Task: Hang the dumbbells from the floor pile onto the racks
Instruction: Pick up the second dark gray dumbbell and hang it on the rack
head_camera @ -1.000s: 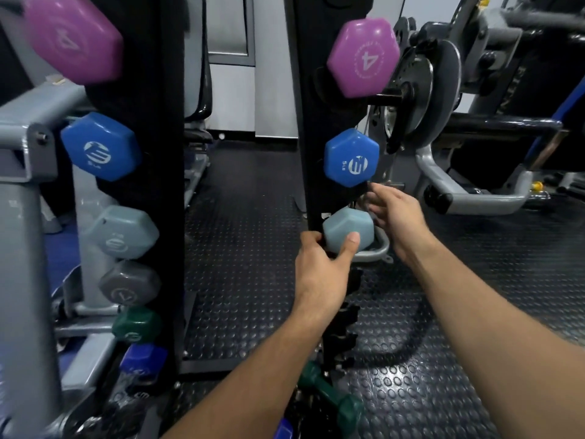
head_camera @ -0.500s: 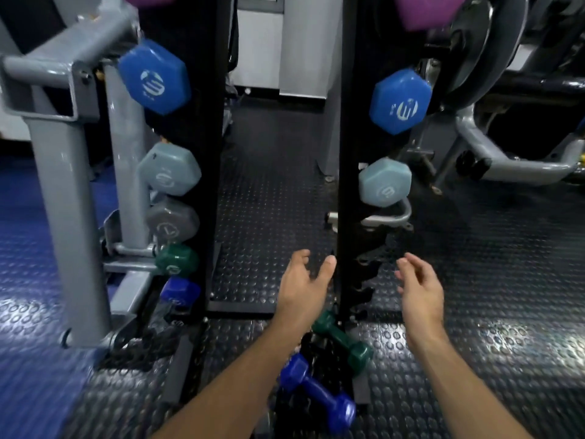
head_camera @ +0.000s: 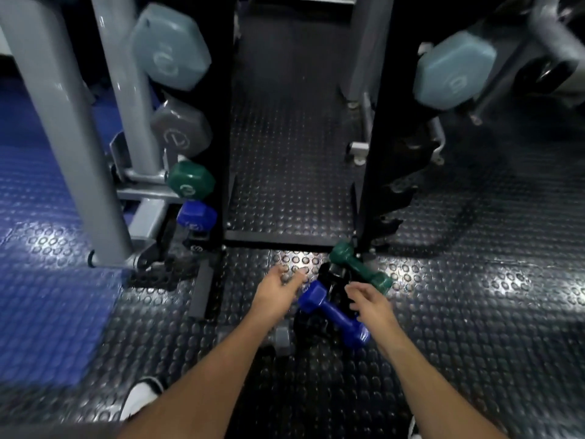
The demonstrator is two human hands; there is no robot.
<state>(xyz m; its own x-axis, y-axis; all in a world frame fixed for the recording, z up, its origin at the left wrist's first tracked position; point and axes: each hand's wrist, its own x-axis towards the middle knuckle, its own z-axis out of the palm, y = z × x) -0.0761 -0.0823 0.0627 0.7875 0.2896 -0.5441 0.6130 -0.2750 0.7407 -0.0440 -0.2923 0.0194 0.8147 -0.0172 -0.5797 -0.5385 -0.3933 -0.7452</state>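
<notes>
Both hands — left hand (head_camera: 278,288) and right hand (head_camera: 372,304) — hover empty, fingers loosely spread, over the floor pile; grasp the blue dumbbell (head_camera: 332,315) by its handle — not a head.

Blue dumbbell (head_camera: 332,315) seen between left hand (head_camera: 278,289) and right hand (head_camera: 372,307). Green dumbbell (head_camera: 361,267) seen just past right hand. Black floor mat (head_camera: 474,312) covered in round bumps under both hands. Blue floor mat (head_camera: 41,280) with same bumps seen far left of left hand. Pale blue (head_camera: 169,47), grey (head_camera: 180,131), green (head_camera: 191,180), blue (head_camera: 196,215) dumbbell ends seen on black rack (head_camera: 226,122) up and left of left hand. Pale blue dumbbell end (head_camera: 454,71) seen high above right hand. White shoe (head_camera: 141,399) seen below left arm.
</notes>
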